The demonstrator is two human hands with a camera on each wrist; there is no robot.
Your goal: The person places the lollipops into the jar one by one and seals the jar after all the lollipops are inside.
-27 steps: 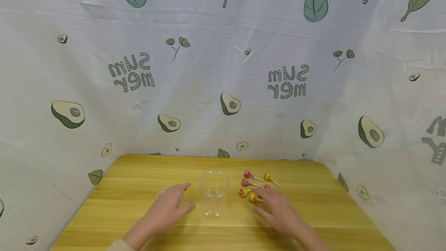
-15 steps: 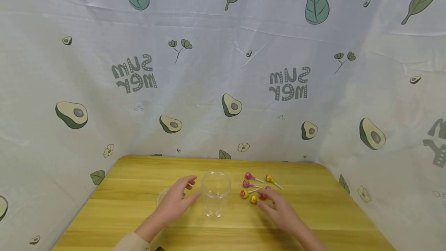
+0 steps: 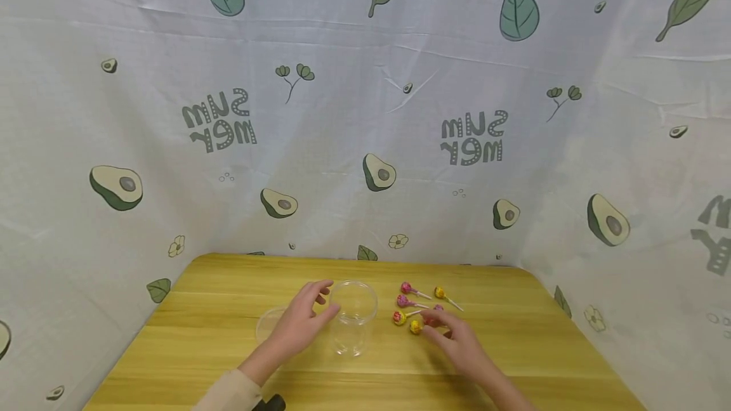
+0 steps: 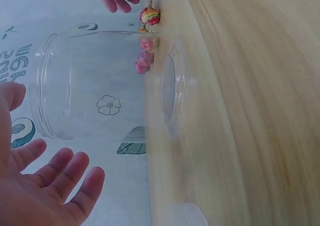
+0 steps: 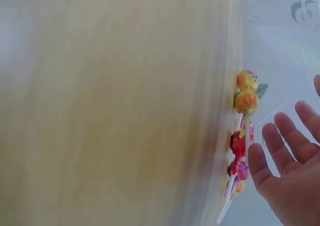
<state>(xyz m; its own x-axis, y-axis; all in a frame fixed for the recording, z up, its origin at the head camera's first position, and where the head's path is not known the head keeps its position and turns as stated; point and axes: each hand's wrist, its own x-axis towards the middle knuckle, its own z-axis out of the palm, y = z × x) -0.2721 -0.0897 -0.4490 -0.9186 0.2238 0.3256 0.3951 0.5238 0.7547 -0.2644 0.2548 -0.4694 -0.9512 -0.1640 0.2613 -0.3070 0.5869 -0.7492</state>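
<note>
A clear plastic jar [image 3: 350, 335] stands upright on the wooden table. My left hand [image 3: 302, 317] is at its left side near the rim, thumb and fingers spread apart; the left wrist view shows the fingers [image 4: 90, 188] relaxed beside the jar, though contact is unclear. To the right, my right hand [image 3: 461, 346] hovers over a group of lollipops. Its fingertips are close to a yellow lollipop [image 3: 415, 327] and partly cover a red lollipop [image 5: 238, 144]. In the right wrist view, the fingers [image 5: 280, 148] are extended and hold nothing visible.
A clear round lid [image 3: 266, 323] lies left of the jar, partly behind the left hand. Beyond the right hand lie a yellow-red lollipop [image 3: 398, 318], pink lollipops [image 3: 403, 300] and another yellow lollipop [image 3: 440, 292]. A printed cloth [image 3: 365, 113] hangs behind the table [image 3: 228, 284].
My left hand has moved right and slightly up toward the jar, uncovering more of the lid. My right hand has shifted slightly right and lower, staying by the yellow lollipop. The jar stays put.
</note>
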